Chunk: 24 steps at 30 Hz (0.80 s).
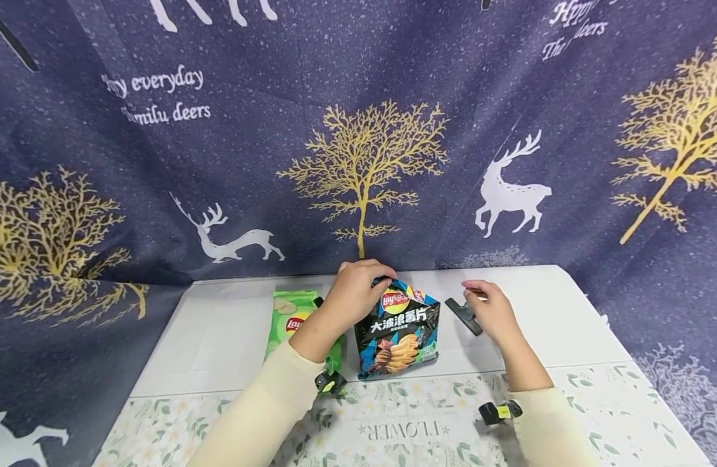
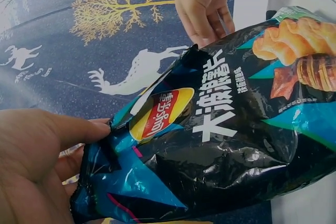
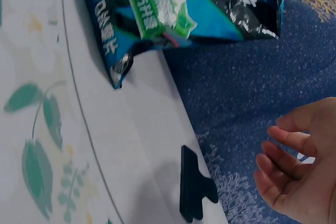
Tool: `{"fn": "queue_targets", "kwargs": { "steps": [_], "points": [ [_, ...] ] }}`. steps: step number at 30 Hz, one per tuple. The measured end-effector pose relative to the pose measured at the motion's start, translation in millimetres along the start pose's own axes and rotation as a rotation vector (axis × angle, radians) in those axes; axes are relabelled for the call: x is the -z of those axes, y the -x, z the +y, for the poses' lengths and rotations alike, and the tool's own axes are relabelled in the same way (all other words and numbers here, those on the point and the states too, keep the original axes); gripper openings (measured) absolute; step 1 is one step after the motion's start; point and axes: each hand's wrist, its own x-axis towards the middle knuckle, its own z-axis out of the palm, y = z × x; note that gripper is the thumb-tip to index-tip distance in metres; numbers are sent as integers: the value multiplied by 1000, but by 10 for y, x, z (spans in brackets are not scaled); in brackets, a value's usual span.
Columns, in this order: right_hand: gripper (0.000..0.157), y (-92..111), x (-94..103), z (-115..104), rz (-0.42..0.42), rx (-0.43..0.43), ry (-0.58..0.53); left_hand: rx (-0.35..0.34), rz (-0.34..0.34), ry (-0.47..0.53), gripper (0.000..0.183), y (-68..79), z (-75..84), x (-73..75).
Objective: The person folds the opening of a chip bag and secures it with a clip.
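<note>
- At 7 o'clock in the head view, a plain cream left sleeve [image 1: 261,405] is ending short of the bare left hand [image 1: 357,292].
- Between 4 and 5 o'clock, a matching right sleeve [image 1: 547,425] is stopping below the bare right hand [image 1: 491,311].
- 2 small black devices, left [image 1: 331,383] and right [image 1: 490,414], are sitting at the cuffs' 4 and 8 o'clock, showing yellow patches.

White worktop [image 1: 562,324]: floral-printed cover [image 1: 405,415] along near edge. Beyond cover, left to right: green chip bag [image 1: 283,327], left of centre; black-and-blue foil chip bag [image 1: 398,334], near centre; black plastic clip [image 1: 462,316], right of centre. Behind far edge: dark-blue printed fabric backdrop [image 1: 235,155].
</note>
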Motion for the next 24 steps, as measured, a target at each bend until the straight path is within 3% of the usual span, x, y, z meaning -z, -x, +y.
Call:
{"fn": "queue_targets", "kwargs": {
  "steps": [10, 17, 24],
  "points": [
    [34, -47, 46, 155, -17, -87, 89, 7, -5, -9, 17, 1, 0, -2],
    [43, -37, 30, 251, -144, -168, 126, 21, -5, -5, 17, 6, 6, -1],
    [44, -16, 27, 280, -194, -189, 200, 10, -1, -20, 17, 7, -19, -17]
  ]
}}
